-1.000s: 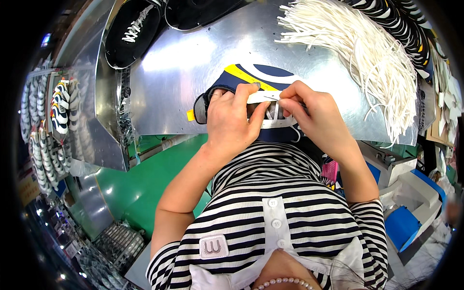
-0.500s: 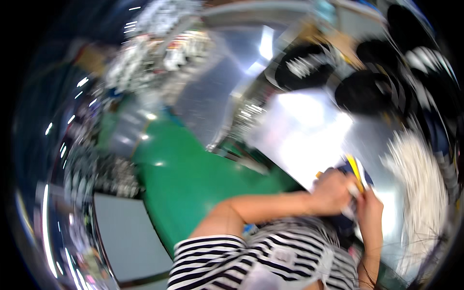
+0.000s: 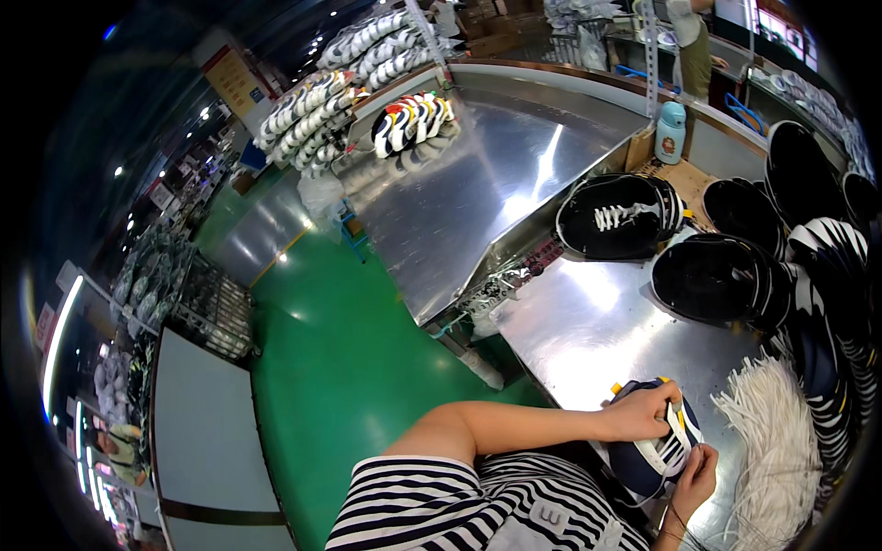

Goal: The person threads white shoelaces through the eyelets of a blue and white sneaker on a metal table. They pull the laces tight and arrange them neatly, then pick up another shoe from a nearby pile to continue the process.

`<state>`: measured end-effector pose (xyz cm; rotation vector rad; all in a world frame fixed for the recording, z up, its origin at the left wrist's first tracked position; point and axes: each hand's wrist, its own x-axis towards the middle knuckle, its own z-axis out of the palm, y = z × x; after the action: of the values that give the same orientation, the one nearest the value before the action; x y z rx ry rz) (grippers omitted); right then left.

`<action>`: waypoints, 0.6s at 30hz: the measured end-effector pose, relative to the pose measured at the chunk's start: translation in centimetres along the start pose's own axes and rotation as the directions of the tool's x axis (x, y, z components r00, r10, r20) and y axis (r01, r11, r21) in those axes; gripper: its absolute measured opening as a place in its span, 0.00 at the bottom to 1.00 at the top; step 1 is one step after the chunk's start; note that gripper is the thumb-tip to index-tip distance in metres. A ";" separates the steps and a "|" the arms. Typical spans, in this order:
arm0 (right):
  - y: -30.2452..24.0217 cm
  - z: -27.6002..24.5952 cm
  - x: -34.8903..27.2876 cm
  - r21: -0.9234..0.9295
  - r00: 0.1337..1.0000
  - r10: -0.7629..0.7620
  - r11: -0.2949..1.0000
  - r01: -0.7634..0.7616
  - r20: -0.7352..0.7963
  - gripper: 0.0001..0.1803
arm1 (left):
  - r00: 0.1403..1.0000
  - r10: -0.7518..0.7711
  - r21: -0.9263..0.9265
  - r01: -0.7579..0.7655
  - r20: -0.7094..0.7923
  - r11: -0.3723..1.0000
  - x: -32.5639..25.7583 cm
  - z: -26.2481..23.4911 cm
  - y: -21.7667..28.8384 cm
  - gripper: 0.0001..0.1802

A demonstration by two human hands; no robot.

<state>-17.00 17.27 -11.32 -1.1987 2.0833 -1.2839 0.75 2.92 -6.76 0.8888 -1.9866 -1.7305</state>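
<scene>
A navy shoe upper with white strips and yellow trim lies at the near edge of the metal table, partly under my hands. My left hand is closed on its upper edge, fingers curled over the white strip by the opening. At the right side of the shoe, my right hand pinches at the eyelet edge. What sits between those fingertips is too small to make out. White lace crosses the opening between the hands. To the right lies a thick bundle of white shoelaces.
Black shoe uppers, one laced and one nearer, stand along the table's far side, with more stacked at right. A light-blue bottle stands behind. Striped uppers sit on the metal table beyond. Green floor lies left.
The view has steadied and swung, so the hands and shoe now appear lower. My right hand has moved down along the shoe, farther from my left hand, which stays on the upper.
</scene>
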 end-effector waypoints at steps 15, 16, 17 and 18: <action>-5.1 -3.0 -4.8 -0.207 0.995 -0.081 0.974 0.090 0.050 0.10 | 0.908 0.401 0.654 -0.377 0.121 0.656 -1.5 3.2 0.8 0.16; -4.8 -2.9 -5.6 -0.155 0.965 -0.192 0.963 0.220 0.178 0.09 | 0.906 0.408 0.655 -0.375 0.111 0.656 -1.1 3.4 0.8 0.16; -4.0 -2.4 -6.8 -0.112 0.915 -0.206 0.960 0.258 0.346 0.08 | 0.904 0.415 0.657 -0.373 0.100 0.655 -0.6 3.4 0.9 0.15; -3.0 -1.7 -8.0 -0.065 0.835 -0.220 0.955 0.290 0.504 0.07 | 0.902 0.423 0.658 -0.370 0.087 0.655 0.1 3.5 0.8 0.15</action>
<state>-12.53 24.17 -8.59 -1.7088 1.6930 -0.8153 -1.68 5.52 -6.58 0.6076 -2.5475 -0.7149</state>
